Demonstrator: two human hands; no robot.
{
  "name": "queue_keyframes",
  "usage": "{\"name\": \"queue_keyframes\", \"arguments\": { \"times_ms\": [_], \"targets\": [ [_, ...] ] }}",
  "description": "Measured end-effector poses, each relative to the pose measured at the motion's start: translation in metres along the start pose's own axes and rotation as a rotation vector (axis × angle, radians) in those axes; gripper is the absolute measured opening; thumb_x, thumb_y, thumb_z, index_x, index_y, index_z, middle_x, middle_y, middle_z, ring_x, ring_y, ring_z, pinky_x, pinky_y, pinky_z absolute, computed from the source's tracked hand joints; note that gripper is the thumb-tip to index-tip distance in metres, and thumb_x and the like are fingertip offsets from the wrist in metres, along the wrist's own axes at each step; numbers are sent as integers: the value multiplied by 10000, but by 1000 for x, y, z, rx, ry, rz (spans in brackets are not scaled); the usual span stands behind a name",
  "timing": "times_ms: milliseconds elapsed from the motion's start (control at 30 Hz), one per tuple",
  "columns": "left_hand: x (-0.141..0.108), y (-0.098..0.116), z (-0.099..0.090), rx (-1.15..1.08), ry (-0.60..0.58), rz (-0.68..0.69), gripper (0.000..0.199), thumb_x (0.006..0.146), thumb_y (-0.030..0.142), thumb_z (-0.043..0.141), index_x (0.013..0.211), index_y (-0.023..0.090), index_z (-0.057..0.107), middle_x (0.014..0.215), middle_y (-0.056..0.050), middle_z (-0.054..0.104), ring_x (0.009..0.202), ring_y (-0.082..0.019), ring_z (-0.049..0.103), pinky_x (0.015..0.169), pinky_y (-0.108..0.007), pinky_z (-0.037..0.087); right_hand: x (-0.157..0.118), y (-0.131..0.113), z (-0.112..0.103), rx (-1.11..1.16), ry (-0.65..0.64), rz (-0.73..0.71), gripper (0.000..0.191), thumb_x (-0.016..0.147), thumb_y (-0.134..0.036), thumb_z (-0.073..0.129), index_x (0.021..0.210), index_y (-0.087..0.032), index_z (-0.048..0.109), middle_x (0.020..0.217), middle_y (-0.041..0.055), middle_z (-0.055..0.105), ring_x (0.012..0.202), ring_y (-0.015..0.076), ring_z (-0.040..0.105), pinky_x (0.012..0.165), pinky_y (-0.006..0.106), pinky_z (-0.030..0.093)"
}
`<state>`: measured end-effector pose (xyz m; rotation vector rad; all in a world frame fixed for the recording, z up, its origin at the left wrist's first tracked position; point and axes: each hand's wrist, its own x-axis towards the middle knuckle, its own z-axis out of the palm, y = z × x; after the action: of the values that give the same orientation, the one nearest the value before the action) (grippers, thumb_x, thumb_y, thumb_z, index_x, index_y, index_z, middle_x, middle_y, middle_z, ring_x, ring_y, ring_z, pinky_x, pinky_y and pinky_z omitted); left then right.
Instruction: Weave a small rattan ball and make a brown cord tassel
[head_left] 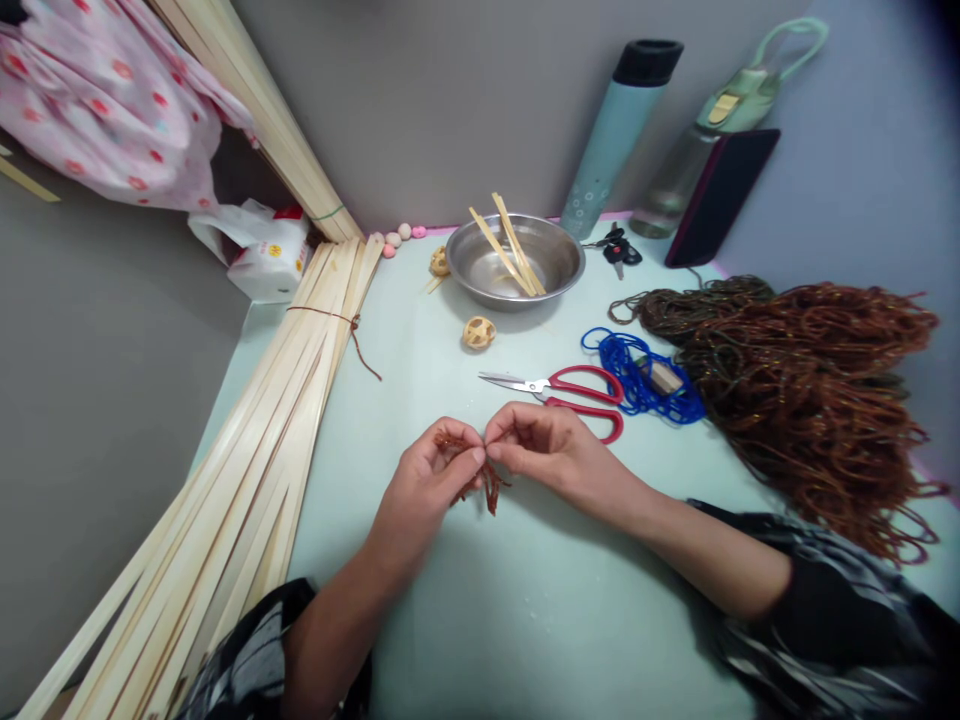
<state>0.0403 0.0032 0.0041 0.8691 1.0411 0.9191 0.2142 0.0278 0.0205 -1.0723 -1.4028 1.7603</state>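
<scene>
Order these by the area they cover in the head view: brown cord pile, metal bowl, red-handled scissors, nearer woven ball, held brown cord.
1. Brown cord pile
2. Metal bowl
3. Red-handled scissors
4. Nearer woven ball and held brown cord: unsure, the cord being partly hidden.

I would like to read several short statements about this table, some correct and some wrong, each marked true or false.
1. The scissors lie on the table. True.
2. The left hand holds reddish-brown cords. True.
3. Pale strips stick out of the metal bowl. True.
4. The blue cord is inside the bowl. False: the blue cord lies by the scissors' handles.
5. The hands are far apart. False: the right hand is close by the left.
</scene>
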Motion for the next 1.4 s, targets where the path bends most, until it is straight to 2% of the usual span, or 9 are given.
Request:
{"name": "queue_keyframes", "arguments": {
  "times_ms": [200, 333, 533, 700, 867, 1033, 1133, 1233, 1400],
  "targets": [
    [-1, -1, -1, 54, -9, 1, 135, 845, 280, 669, 792, 185, 588, 608, 46, 503, 575, -97, 427, 578, -237, 353, -2, 0, 1, -51, 2, -15, 143, 826, -254, 733, 840, -150, 635, 676, -24, 604, 614, 101, 508, 602, 236, 381],
    [-1, 1, -1, -33, 21, -25, 136, 832, 278, 671, 785, 181, 589, 666, 36, 513, 619, -99, 446, 605, -232, 388, -1, 0, 1, -71, -9, -20, 86, 839, -209, 680, 830, -144, 624, 661, -28, 594, 604, 93, 489, 594, 228, 369],
    [0, 2, 0, -80, -20, -63, 151, 851, 296, 692, 836, 182, 593, 690, 35, 520, 601, -83, 441, 542, -207, 339, 1, 1, 1, 1, 3, -6, 183, 799, -246, 745, 783, -149, 590, 650, -42, 561, 587, 83, 445, 568, 221, 329],
    [0, 3, -1, -117, -56, -12, 150, 857, 272, 711, 820, 180, 598, 759, 32, 515, 645, -85, 472, 617, -217, 445, 0, 1, 0, 26, 6, 2, 215, 797, -285, 762, 793, -150, 595, 663, -30, 578, 603, 94, 470, 588, 230, 347],
    [-1, 5, -5, -262, -74, -66, 141, 886, 278, 700, 858, 188, 595, 777, 38, 530, 607, -66, 454, 590, -201, 439, 1, 2, 1, 42, -15, 12, 232, 792, -307, 776, 801, -150, 606, 670, -31, 575, 605, 94, 469, 588, 228, 343],
    [-2, 6, -4, -333, -87, -26, 135, 896, 280, 696, 888, 204, 585, 972, 11, 639, 623, -56, 489, 639, -206, 470, 1, 5, 3, 102, -36, 4, 199, 829, -312, 728, 797, -170, 592, 710, -23, 575, 635, 111, 511, 621, 249, 388],
    [-2, 5, -2, -264, -30, 23, 141, 893, 269, 693, 858, 196, 578, 1088, -3, 646, 641, -52, 501, 681, -220, 487, 2, 5, 3, 139, -17, -14, 188, 833, -294, 725, 788, -171, 590, 729, -16, 593, 648, 108, 525, 633, 250, 406],
    [0, 2, 0, -154, 26, 60, 135, 884, 267, 695, 842, 187, 595, 975, 4, 627, 647, -65, 510, 679, -229, 480, 3, 4, 1, 116, 48, -51, 184, 830, -298, 742, 794, -165, 620, 691, -30, 574, 609, 91, 486, 592, 232, 380],
    [1, -2, -1, -67, -31, 62, 147, 852, 266, 729, 887, 183, 613, 806, 18, 578, 669, -89, 523, 645, -227, 433, 3, 4, 1, 132, 51, -38, 260, 812, -377, 776, 790, -169, 622, 650, -30, 569, 593, 108, 512, 587, 253, 394]
  ]
}}
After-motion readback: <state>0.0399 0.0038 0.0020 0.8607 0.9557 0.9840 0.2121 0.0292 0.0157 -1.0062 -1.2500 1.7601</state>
